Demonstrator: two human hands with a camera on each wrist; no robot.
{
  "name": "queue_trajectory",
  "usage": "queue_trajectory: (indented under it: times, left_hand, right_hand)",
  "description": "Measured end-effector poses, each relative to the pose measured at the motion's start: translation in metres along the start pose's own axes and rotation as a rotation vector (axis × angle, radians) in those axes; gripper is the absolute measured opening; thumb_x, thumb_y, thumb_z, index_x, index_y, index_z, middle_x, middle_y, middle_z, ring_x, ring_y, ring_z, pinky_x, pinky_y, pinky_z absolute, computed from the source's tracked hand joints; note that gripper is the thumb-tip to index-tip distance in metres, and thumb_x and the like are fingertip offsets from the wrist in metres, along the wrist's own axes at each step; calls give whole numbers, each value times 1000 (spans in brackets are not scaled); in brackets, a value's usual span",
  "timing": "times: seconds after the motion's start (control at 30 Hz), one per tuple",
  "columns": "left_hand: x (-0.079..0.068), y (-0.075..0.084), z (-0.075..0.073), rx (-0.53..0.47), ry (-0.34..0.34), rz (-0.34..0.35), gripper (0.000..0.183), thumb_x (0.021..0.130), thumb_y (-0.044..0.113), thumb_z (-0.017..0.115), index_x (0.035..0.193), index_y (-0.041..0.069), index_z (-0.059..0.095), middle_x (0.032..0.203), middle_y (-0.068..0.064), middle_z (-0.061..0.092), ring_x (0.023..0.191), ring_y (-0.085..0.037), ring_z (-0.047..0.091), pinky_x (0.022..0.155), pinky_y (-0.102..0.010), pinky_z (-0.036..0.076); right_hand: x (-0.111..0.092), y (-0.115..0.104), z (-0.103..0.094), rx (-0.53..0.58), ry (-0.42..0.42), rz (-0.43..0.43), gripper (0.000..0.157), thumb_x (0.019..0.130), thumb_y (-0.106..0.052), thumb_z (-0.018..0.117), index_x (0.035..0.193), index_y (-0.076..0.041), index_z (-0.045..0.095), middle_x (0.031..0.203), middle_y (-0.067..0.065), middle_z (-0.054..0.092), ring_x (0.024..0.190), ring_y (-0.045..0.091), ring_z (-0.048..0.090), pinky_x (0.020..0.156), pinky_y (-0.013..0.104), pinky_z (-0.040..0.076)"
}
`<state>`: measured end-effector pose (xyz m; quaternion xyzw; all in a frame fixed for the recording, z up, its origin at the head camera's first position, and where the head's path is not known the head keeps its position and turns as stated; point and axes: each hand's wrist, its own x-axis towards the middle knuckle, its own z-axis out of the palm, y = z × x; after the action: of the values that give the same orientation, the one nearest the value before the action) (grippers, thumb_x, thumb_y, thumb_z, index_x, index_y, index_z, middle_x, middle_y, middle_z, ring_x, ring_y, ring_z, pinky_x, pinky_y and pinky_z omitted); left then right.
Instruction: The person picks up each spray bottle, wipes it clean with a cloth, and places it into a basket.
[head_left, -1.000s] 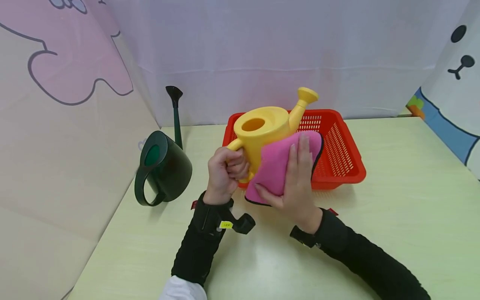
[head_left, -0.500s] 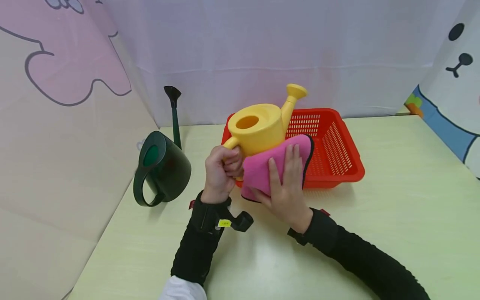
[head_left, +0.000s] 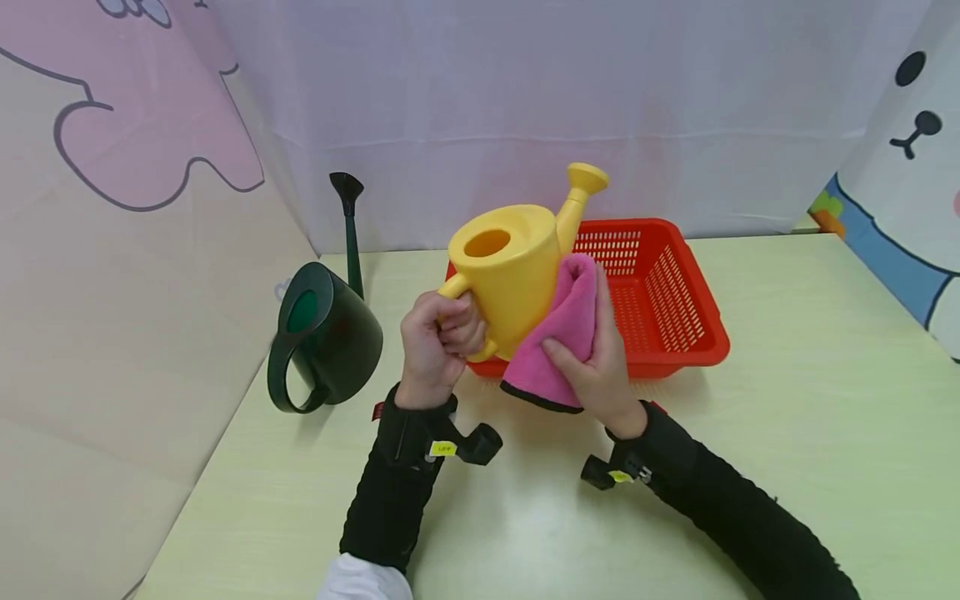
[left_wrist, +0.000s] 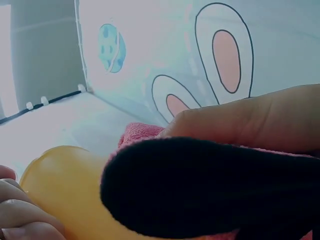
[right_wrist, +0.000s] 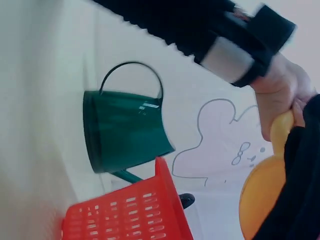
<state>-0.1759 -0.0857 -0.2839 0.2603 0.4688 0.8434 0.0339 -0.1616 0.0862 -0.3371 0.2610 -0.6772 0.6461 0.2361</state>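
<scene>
My left hand (head_left: 441,343) grips the handle of a yellow watering can (head_left: 510,287), its fingers curled round it. The can is raised in front of the red basket, its spout pointing up to the right. In my right hand (head_left: 606,367) a pink cloth (head_left: 558,342) with a black edge is held between thumb and fingers, folded against the can's right side. Most of the right fingers are hidden behind the cloth. In the left wrist view, the cloth (left_wrist: 140,132) and right thumb (left_wrist: 240,122) lie beside the yellow can (left_wrist: 70,185).
A red plastic basket (head_left: 675,360) with slotted walls stands on the table (head_left: 810,400) behind the can. To the left is a dark green watering can (head_left: 348,350) with a long spout. A curtain (head_left: 480,108) hangs along the table's back edge.
The yellow can has shifted left and slightly up with my left hand. My right hand has gone from lying flat on the cloth to grasping it, folding the cloth round the can's right side.
</scene>
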Motion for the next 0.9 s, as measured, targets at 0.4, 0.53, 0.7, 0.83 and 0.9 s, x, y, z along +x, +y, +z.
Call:
queue_trajectory:
  times: [0.4, 0.53, 0.7, 0.83, 0.9]
  left_hand:
    - [1, 0, 1, -94, 11, -61, 28, 78, 9, 21, 51, 15, 21, 43, 5, 17, 33, -9, 18, 36, -26, 6]
    - [1, 2, 2, -90, 58, -56, 29, 78, 9, 23, 50, 15, 22, 43, 6, 19, 33, -7, 20, 37, -25, 7]
    - [1, 3, 0, -131, 84, -69, 30, 79, 9, 23, 50, 15, 23, 43, 6, 19, 34, -6, 20, 38, -22, 8]
    - [1, 3, -2, -167, 67, -55, 29, 80, 10, 22, 51, 14, 23, 44, 5, 19, 33, -7, 20, 37, -22, 9]
    - [2, 3, -3, -175, 65, -45, 30, 80, 10, 21, 51, 14, 24, 44, 5, 19, 33, -7, 21, 37, -22, 9]
  right_hand:
    - [-8, 8, 9, -593, 61, -414, 102, 68, -47, 66, 141, -2, 10, 145, 19, 16, 129, 38, 18, 104, 54, 23]
    - [-16, 15, 18, -881, 130, -598, 85, 76, -45, 58, 140, -3, 19, 147, 19, 16, 127, 45, 20, 102, 61, 20]
    - [-28, 21, 25, -1146, 75, -697, 64, 86, -26, 50, 140, -6, 23, 149, 18, 13, 127, 47, 22, 104, 60, 13]
    - [-29, 21, 22, -1177, 11, -730, 59, 86, -21, 49, 139, -9, 27, 149, 17, 16, 126, 47, 22, 106, 58, 10]
    - [-25, 20, 18, -1126, -3, -725, 61, 84, -20, 51, 140, -10, 27, 149, 16, 16, 126, 48, 21, 106, 57, 12]
